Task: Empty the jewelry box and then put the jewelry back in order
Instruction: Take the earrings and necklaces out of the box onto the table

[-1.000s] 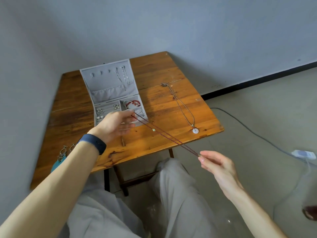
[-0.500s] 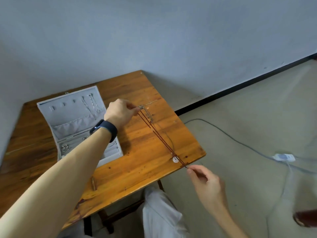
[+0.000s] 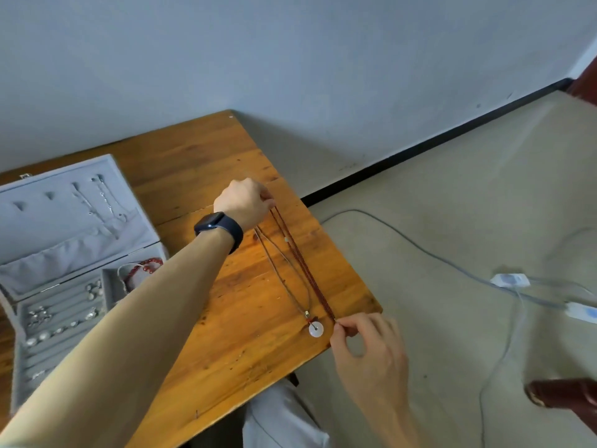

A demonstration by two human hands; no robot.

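Your left hand [image 3: 245, 202], fingers curled under, pinches the far end of the red cord necklace [image 3: 303, 263] about midway along the right edge of the table [image 3: 193, 163], and a dark watch [image 3: 219, 226] sits on that wrist. Your right hand [image 3: 365, 347] pinches the near end of the same cord between thumb and forefinger at the near edge, close to the near right corner, with the other fingers loosely bent. Between your two hands the red cord runs straight as a doubled line along the right edge; whether it rests on the wood or is held just above it, you cannot tell from this view. A small pale bead [image 3: 286, 239] sits on the cord nearer your left hand. Just beside it, on the inner side, the grey cord necklace [image 3: 281, 276] lies on the wood in a long narrow loop, its white disc pendant [image 3: 316, 329] lying close to your right thumb. The grey jewelry box [image 3: 19, 321] stands open at the left side of the table, partly hidden by your forearm, its lid [image 3: 64, 221] tipped back toward the far edge with thin silver chains [image 3: 103, 202] hanging inside it. A red bead bracelet [image 3: 145, 266] lies in the box's right compartment, and small pale earrings [image 3: 42, 315] sit among the padded rolls on its left.
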